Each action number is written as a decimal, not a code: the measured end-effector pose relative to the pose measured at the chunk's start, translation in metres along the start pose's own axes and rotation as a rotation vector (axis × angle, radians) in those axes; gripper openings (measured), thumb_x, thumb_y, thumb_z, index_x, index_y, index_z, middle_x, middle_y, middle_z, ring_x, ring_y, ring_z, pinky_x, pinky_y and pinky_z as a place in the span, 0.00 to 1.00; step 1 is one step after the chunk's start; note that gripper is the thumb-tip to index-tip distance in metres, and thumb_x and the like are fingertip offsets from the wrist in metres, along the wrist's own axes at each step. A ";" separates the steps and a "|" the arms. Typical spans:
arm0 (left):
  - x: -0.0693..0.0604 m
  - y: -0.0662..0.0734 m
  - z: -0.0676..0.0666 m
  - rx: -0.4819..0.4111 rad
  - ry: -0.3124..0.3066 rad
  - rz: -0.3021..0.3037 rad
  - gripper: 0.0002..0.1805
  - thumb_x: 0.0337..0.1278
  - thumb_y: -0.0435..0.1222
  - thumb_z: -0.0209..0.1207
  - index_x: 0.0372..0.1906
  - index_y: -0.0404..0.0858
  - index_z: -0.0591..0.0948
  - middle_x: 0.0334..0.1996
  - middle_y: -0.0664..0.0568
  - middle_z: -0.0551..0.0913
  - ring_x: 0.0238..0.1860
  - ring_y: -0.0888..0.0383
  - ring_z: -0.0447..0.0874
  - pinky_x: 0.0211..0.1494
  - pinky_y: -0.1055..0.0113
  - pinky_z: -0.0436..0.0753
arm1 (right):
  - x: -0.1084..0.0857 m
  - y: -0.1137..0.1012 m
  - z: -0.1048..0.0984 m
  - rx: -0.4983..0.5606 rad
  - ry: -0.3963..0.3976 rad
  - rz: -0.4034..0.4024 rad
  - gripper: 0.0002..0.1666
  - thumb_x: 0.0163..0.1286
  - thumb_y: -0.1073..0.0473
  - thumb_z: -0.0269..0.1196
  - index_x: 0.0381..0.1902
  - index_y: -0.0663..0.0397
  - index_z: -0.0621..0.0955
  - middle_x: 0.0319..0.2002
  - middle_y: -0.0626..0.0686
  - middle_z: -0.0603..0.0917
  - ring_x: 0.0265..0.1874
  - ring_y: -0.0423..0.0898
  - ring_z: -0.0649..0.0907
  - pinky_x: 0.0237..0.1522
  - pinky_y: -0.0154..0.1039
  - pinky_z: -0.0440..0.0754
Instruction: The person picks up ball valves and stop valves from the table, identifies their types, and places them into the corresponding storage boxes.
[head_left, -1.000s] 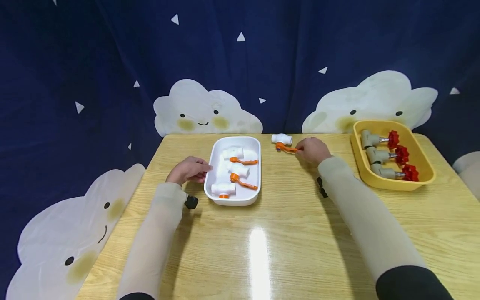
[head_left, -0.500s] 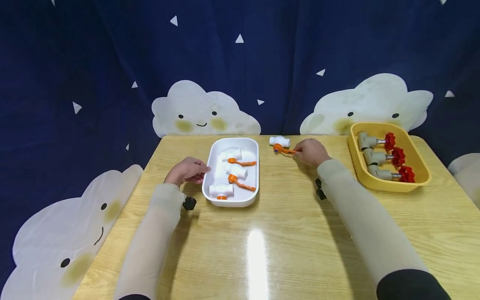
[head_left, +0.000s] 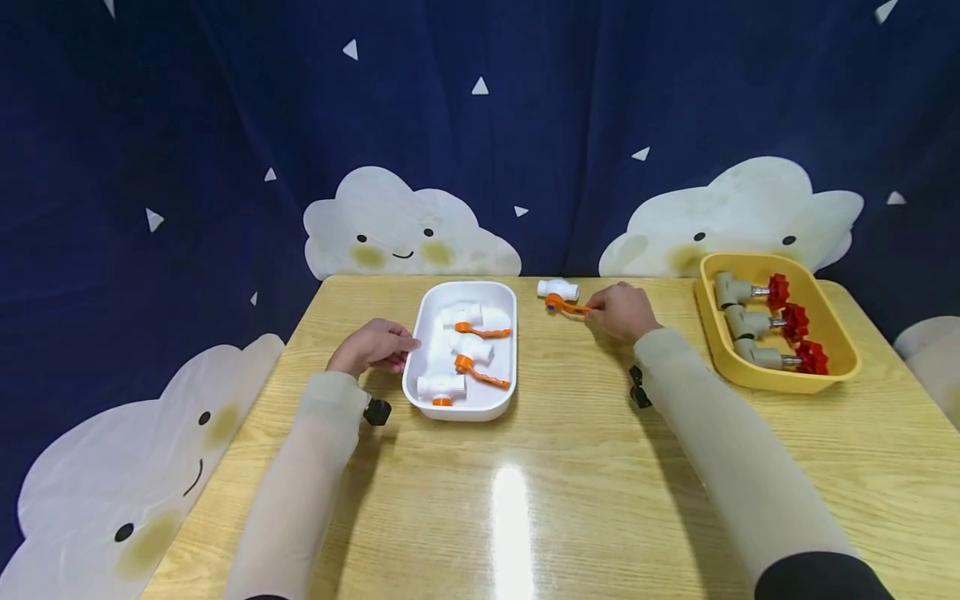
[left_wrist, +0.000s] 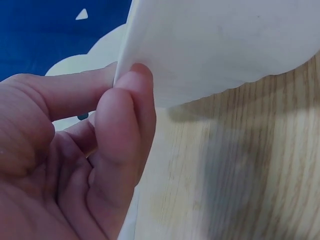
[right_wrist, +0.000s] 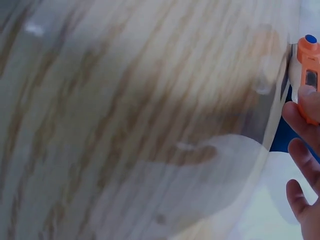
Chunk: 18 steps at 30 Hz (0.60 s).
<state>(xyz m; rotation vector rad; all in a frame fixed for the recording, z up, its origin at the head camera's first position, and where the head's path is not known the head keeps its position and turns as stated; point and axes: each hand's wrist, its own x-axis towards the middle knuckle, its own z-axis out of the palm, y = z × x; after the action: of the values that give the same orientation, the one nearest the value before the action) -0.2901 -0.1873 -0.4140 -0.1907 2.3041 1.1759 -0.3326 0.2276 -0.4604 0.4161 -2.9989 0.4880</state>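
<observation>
My left hand (head_left: pixel 372 345) pinches the left wall of a white tray (head_left: pixel 498 302); in the left wrist view, thumb and fingers grip the wall of this tray (left_wrist: pixel 215 45). Inside lie several white ball valves: one at the back (head_left: pixel 461 314), one in the middle (head_left: pixel 474 348), one at the front (head_left: pixel 441 386). Another white ball valve (head_left: pixel 558 290) is near the table's back edge, right of the tray. My right hand (head_left: pixel 622 310) pinches the end of its orange lever handle (head_left: pixel 568 307); in the right wrist view the handle (right_wrist: pixel 309 57) is partly cut off.
A yellow tray (head_left: pixel 843 358) stands at the back right, holding grey valves (head_left: pixel 746 321) with red handwheels (head_left: pixel 795 321). A dark blue curtain (head_left: pixel 450 125) with cloud prints hangs behind the wooden table (head_left: pixel 585 467).
The head view has shifted slightly, so the scene sits a little lower. Both hands keep their grips, and the valve by the right hand shows no clear movement on the table.
</observation>
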 end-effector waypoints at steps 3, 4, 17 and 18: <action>-0.001 -0.001 0.000 0.003 -0.004 0.007 0.08 0.67 0.37 0.58 0.37 0.35 0.77 0.20 0.55 0.77 0.20 0.64 0.77 0.28 0.73 0.81 | -0.001 -0.003 -0.001 -0.011 0.018 -0.013 0.09 0.65 0.56 0.66 0.39 0.50 0.90 0.34 0.53 0.90 0.39 0.55 0.82 0.42 0.55 0.77; -0.001 -0.001 -0.001 0.004 -0.003 0.011 0.08 0.68 0.37 0.58 0.36 0.35 0.77 0.20 0.55 0.77 0.20 0.64 0.77 0.29 0.73 0.81 | -0.001 -0.005 -0.001 -0.014 0.024 -0.019 0.09 0.65 0.56 0.66 0.39 0.50 0.90 0.34 0.53 0.90 0.39 0.55 0.82 0.41 0.55 0.76; 0.003 -0.005 -0.001 -0.029 -0.017 0.027 0.08 0.68 0.36 0.58 0.39 0.34 0.77 0.20 0.56 0.78 0.21 0.65 0.77 0.30 0.73 0.82 | -0.008 -0.015 -0.004 -0.004 0.045 0.001 0.09 0.65 0.54 0.67 0.40 0.48 0.90 0.36 0.52 0.91 0.40 0.55 0.80 0.43 0.55 0.73; 0.004 -0.005 -0.002 -0.037 -0.020 0.026 0.08 0.68 0.36 0.58 0.40 0.33 0.77 0.20 0.56 0.78 0.21 0.65 0.77 0.29 0.73 0.81 | -0.009 -0.014 -0.005 0.001 0.046 0.001 0.09 0.65 0.54 0.67 0.40 0.48 0.90 0.36 0.52 0.91 0.40 0.55 0.80 0.44 0.55 0.73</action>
<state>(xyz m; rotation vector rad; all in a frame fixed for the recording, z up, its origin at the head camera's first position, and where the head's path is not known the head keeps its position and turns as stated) -0.2922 -0.1914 -0.4192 -0.1621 2.2753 1.2290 -0.3201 0.2182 -0.4523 0.3972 -2.9554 0.4918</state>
